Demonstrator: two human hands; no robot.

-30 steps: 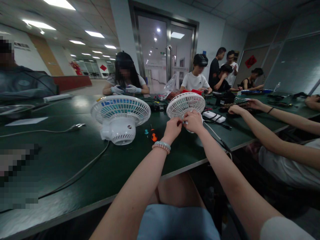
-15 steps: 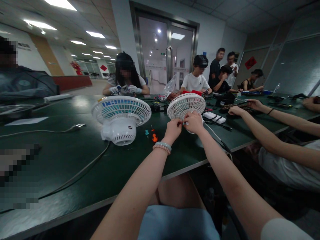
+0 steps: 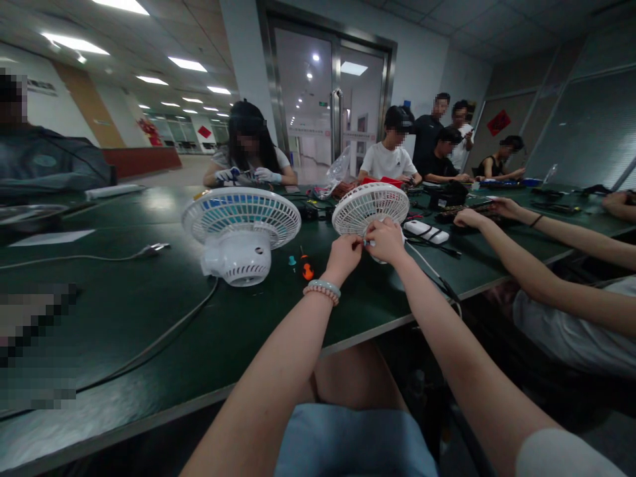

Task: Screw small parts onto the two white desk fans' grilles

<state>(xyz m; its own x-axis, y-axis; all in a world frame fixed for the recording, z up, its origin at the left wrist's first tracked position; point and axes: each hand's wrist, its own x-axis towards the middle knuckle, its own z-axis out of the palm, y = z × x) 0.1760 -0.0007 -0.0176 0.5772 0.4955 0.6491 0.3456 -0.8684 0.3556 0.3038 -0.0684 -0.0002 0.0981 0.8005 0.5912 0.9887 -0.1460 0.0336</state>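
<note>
A second white fan [image 3: 241,232] lies mid-desk, an orange screwdriver [image 3: 307,268] just beside it; a white power strip [image 3: 425,231] lies toward the desk's [image 3: 124,311] right edge.

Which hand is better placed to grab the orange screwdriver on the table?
Left. The left hand is beside the orange screwdriver; the right hand is farther off, up against the small fan.
</note>
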